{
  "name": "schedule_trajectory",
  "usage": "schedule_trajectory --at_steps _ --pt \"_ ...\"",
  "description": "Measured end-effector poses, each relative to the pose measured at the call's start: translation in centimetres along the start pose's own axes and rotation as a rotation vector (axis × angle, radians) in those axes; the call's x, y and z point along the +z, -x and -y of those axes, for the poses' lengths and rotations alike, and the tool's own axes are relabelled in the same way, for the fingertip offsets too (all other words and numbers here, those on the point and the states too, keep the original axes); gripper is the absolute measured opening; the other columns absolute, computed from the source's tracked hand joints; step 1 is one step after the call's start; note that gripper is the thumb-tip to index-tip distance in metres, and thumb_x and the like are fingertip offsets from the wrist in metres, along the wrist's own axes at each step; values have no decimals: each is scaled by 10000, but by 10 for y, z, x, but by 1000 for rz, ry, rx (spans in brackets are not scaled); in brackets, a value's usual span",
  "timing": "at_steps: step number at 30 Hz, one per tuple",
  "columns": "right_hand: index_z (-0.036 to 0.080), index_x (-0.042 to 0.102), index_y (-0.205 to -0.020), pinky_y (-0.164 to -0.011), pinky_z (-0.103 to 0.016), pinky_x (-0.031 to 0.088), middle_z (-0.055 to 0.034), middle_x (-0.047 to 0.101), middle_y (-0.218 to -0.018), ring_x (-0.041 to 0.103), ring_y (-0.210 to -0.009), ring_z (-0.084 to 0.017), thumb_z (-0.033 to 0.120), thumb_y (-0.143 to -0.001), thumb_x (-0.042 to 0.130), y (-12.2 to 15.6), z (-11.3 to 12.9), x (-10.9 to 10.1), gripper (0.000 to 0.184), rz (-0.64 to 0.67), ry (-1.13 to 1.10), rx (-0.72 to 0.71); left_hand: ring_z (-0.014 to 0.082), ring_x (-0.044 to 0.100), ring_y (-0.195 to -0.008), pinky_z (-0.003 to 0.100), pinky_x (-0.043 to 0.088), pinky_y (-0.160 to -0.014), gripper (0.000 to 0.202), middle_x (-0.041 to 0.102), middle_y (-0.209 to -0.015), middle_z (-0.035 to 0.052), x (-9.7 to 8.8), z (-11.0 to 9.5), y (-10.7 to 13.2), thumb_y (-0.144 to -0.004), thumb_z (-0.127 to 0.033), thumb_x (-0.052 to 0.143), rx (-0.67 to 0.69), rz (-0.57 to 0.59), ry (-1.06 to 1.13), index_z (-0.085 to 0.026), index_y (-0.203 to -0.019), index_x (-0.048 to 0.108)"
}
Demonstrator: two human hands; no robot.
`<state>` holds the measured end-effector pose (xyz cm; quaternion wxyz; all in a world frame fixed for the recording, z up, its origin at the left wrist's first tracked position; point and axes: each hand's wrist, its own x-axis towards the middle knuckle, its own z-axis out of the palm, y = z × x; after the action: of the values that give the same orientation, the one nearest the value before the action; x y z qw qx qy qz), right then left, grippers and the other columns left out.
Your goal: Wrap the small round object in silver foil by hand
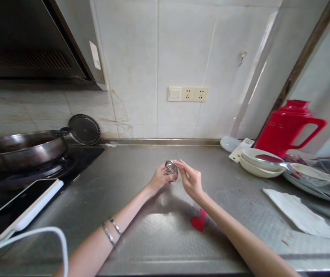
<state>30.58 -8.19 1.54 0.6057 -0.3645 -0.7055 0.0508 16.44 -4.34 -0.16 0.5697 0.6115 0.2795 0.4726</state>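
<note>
The left hand (159, 177) is gripping a small, grey, see-through, faceted object (170, 168) above the grey metal countertop (119, 169). The right hand (193, 181) is holding its fingertips at the upper edge; whether they are pinching cannot be told. The object is appearing glassy: probably light, stiff, slippery, breakable, best held around its sides. A flat red heart-shaped piece (198, 220) is lying beside the right forearm, not obstructing.
</note>
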Motion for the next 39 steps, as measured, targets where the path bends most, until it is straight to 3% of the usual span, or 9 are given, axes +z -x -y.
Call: schedule_trajectory --at_steps 5,9,14,22,27,31,34,37,39 --pt "200 703 -976 -762 -308 533 -57 732 -941 680 -860 -204 361 -902 468 -10 2 -7 294 -121 -94 239 120 549 -653 199 416 -493 551 619 -846 53 3 -6 3 -578 -367 766 -14 -66 -17 -115 -1026 567" --pt "184 685 -1036 -766 -314 515 -74 715 -1015 662 -855 -202 389 -903 459 -18 -7 -13 333 -167 -54 272 129 567 -664 206 429 -491 538 633 -870 63 9 -7 5 -561 -338 785 -51 -121 -34 -113 -1001 570" --pt "220 683 -1064 -821 -354 522 -50 726 -992 657 -991 -234 353 -911 459 -11 -13 -9 302 69 -46 192 108 551 -618 207 438 -485 530 627 -834 46 12 -3 4 -548 -289 801 -51 -122 -28 -112 -988 565" --pt "278 585 -1215 -1102 -474 327 -20 618 -1235 541 -1195 -199 231 -939 390 -5 -9 -3 342 187 -74 -88 120 558 -644 219 453 -501 575 639 -877 63 8 -10 2 -584 -351 798 -18 -91 -54 -124 -1071 593" --pt "294 569 -1232 -1128 -527 255 -16 645 -1193 574 -1155 -206 220 -943 374 -6 -2 -5 357 260 -51 -178 127 563 -639 215 454 -511 488 638 -779 33 6 -11 2 -651 -428 746 -14 -58 -94 -153 -1036 626" --pt "297 602 -1194 -1136 -503 262 24 703 -1063 662 -1002 -193 241 -946 389 -6 7 -6 332 315 -120 -144 113 551 -609 212 459 -517 423 616 -728 19 2 -8 0 -624 -421 764 -22 -89 -73 -138 -910 632" --pt "271 633 -1154 -1129 -493 288 44 733 -912 687 -909 -184 299 -946 398 -9 7 -10 315 131 -123 6 121 566 -624 217 467 -517 451 631 -757 39 0 -8 -1 -588 -383 792 -40 -112 -40 -123 -912 618" --pt "267 633 -1140 -1121 -495 294 22 715 -1029 648 -1020 -200 338 -943 399 -15 -4 -16 315 -124 -48 108 123 572 -633 218 473 -513 493 643 -795 52 1 -7 0 -554 -346 813 -64 -124 -1 -112 -936 608" --pt "272 636 -1122 -1123 -492 284 6 681 -1126 634 -1058 -201 322 -934 421 -18 -13 -17 290 -76 0 57 120 573 -628 215 471 -507 508 645 -803 51 3 -6 1 -539 -343 821 -82 -129 15 -110 -935 606"
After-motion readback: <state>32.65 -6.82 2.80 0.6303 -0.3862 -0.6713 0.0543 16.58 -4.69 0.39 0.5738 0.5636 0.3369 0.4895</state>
